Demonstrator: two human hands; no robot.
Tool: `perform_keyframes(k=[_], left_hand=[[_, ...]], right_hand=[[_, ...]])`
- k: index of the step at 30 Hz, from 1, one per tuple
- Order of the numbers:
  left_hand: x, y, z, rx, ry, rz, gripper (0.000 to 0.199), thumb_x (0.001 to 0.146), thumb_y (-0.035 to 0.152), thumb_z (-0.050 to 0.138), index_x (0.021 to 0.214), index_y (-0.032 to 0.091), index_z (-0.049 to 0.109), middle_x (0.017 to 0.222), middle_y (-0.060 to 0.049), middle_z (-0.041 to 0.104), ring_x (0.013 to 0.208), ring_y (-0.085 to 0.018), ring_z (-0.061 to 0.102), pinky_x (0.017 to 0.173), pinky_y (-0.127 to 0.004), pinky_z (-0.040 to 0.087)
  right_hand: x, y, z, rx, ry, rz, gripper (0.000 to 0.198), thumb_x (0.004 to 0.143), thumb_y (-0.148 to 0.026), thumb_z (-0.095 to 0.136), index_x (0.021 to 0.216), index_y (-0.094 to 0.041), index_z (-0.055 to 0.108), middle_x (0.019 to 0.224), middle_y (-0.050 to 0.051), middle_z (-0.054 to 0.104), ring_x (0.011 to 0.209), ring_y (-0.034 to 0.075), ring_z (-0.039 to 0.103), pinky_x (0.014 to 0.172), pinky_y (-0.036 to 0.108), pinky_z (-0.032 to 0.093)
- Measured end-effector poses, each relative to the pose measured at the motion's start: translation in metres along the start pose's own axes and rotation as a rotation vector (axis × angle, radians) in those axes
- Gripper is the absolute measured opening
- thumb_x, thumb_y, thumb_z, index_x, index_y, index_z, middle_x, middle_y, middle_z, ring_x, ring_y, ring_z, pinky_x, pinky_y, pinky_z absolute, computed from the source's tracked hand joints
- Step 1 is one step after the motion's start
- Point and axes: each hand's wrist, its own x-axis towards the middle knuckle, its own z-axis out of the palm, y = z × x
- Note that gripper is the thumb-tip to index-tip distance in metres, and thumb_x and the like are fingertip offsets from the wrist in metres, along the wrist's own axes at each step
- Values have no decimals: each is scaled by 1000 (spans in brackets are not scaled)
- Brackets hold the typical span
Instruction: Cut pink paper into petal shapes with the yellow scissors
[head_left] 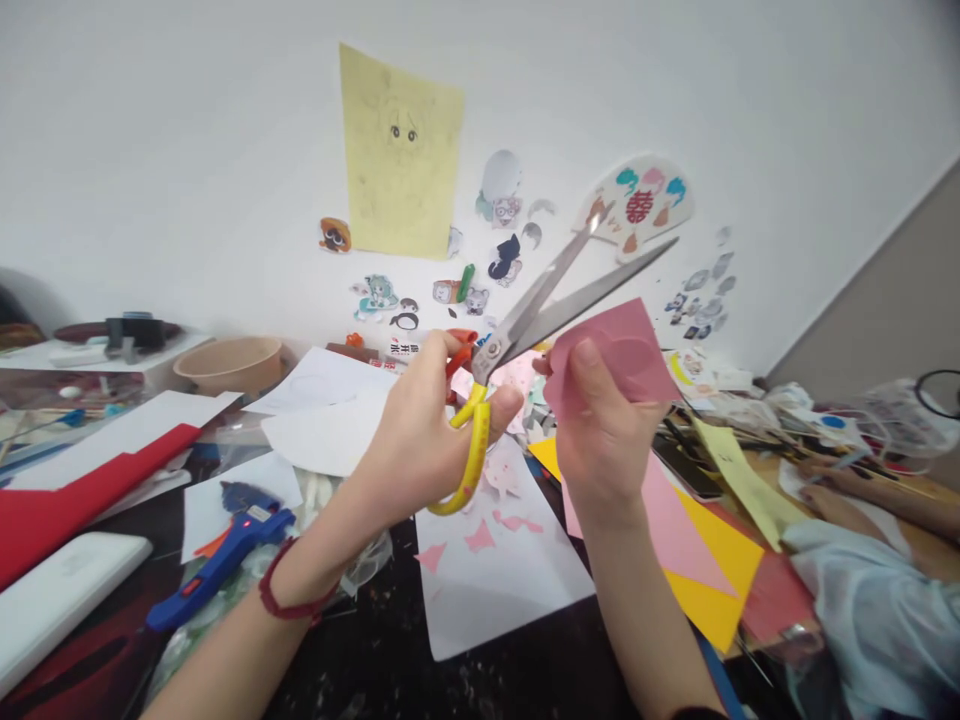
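Observation:
My left hand (427,430) grips a pair of scissors (491,350) with yellow and orange handles, thumb through the yellow loop. The blades are spread apart and point up to the right. A piece of pink paper (626,350) is pinched in my right hand (607,430), its thumb pressed on the front. The lower blade lies close to the paper's upper left edge; whether they touch I cannot tell. Below both hands, pink paper scraps (480,537) lie on a white sheet (510,600).
On the left are a blue glue gun (240,545), a white box-like object (75,590) and red card (112,500). Yellow paper (720,570) and pink paper (682,525) overlap on the right, beside a phone (686,460). Another person's hand (847,490) rests at far right.

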Motion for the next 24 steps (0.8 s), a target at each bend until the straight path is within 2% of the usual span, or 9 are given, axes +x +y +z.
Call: perform_keyframes(k=[4, 9, 15, 18, 24], left_hand=[[-5, 3, 9, -41, -60, -7, 34, 91, 52, 56, 91, 22, 40, 92, -3, 55, 78, -17, 49, 65, -34, 37], [-8, 9, 16, -83, -94, -68, 35, 88, 49, 60, 92, 23, 37, 95, -5, 56, 87, -21, 53, 70, -37, 42], [-11, 8, 18, -69, -105, -64, 39, 85, 46, 63, 103, 21, 40, 105, -10, 57, 94, -25, 55, 74, -41, 45], [-13, 7, 20, -47, -109, -45, 40, 85, 44, 63, 107, 21, 40, 107, -11, 55, 95, -25, 55, 73, -40, 46], [-16, 8, 22, 19, -86, -13, 32, 85, 37, 62, 99, 22, 38, 94, -7, 53, 89, -24, 54, 66, -37, 44]], right_hand=[[-2, 2, 0, -91, -1, -41, 5, 85, -34, 70, 88, -30, 71, 88, 0, 72, 89, 20, 71, 83, 40, 62], [-8, -1, 5, 31, 13, 3, 10, 82, -31, 74, 92, -28, 74, 98, 0, 75, 97, 20, 73, 94, 40, 60], [-9, -2, 4, 103, 47, 5, 2, 82, -29, 75, 83, -28, 75, 87, -2, 74, 90, 15, 72, 89, 33, 60], [-7, 0, 2, 103, 78, 1, 5, 80, -31, 77, 83, -29, 73, 86, -2, 73, 91, 16, 72, 87, 33, 60], [-7, 0, -2, -23, -5, -23, 9, 89, -36, 65, 91, -30, 71, 92, 0, 73, 93, 18, 72, 89, 38, 60]])
